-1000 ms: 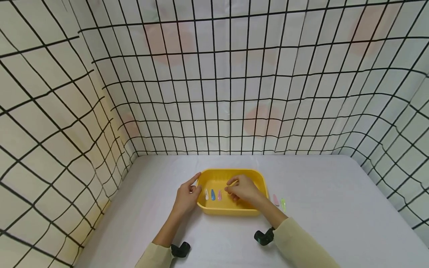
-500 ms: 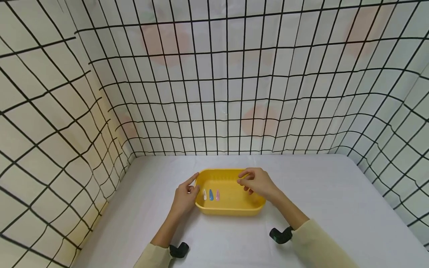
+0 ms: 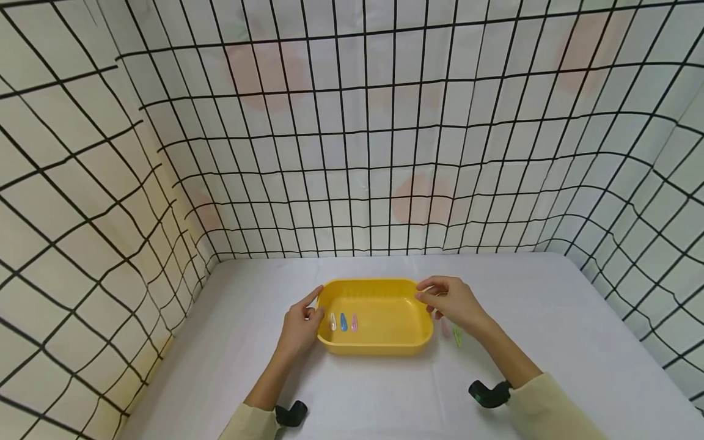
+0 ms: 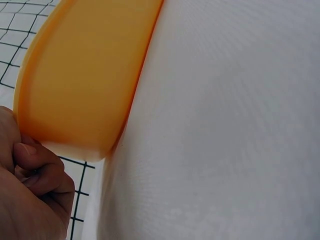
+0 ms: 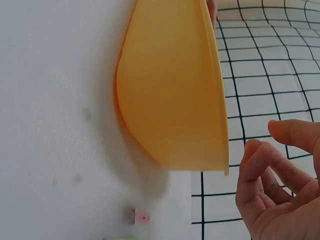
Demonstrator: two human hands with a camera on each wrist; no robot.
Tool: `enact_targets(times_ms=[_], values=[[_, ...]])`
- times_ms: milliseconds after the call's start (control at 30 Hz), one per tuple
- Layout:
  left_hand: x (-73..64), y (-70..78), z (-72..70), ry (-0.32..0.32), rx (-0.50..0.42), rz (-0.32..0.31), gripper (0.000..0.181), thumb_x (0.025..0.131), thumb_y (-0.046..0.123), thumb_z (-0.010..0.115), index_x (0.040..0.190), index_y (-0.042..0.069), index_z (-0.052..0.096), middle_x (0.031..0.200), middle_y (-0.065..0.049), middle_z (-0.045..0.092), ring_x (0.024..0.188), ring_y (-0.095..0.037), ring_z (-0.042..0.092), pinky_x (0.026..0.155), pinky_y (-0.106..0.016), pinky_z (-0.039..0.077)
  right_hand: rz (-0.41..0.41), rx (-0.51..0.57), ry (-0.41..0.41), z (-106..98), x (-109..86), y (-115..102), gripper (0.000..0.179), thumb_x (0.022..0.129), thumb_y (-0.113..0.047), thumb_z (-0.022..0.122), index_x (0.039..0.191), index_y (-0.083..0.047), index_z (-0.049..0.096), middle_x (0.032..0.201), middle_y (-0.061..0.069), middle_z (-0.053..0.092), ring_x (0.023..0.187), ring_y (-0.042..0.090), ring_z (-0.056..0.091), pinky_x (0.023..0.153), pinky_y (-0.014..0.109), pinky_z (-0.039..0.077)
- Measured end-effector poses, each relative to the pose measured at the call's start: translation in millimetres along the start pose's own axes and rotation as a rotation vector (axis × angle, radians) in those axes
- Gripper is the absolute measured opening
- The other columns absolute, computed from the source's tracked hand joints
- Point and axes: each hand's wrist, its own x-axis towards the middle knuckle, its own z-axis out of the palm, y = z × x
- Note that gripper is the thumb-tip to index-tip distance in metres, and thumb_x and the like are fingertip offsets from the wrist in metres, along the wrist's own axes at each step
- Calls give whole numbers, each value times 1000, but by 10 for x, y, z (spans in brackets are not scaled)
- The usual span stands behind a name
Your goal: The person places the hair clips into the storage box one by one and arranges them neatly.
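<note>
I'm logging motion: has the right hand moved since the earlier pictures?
Yes, rightward: the right hand went from over the yellow tray to its right rim.

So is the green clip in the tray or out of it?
Out: the green clip lies on the table, beyond the right end of the tray, beside a pink clip.

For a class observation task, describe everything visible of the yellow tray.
The yellow tray is shallow, with rounded corners and a rim, and looks like plastic. It sits upright on a white surface, three small clips lying in its left part. The left hand touches its left end; the right hand is near, apart from it.
</note>
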Motion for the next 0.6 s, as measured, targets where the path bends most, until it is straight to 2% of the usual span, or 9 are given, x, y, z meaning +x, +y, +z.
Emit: enact_targets(times_ms=[133,333,600], values=[[3,-1,-5,-3,5,-1,54,99,18,62,152,26,53,61,2,43,51,-13,40,48,-20,38,18,-30,23,-101,-48,71,35,97,-31,71,122,-6,70,101,16,73,83,31,67,66,35,59],[5,6,-4,4,10,-6,54,99,19,62,152,26,53,61,2,43,51,-13,39,48,-20,38,51,-57,50,-215,-129,209,38,96,-34,71,123,-7,69,107,19,72,88,35,67,65,31,58],[8,2,2,4,17,-5,54,99,19,62,152,26,53,60,2,43,51,-13,39,48,-20,38,81,-79,70,-277,-233,416,37,97,-31,71,122,-4,69,105,19,72,82,25,66,63,29,57]])
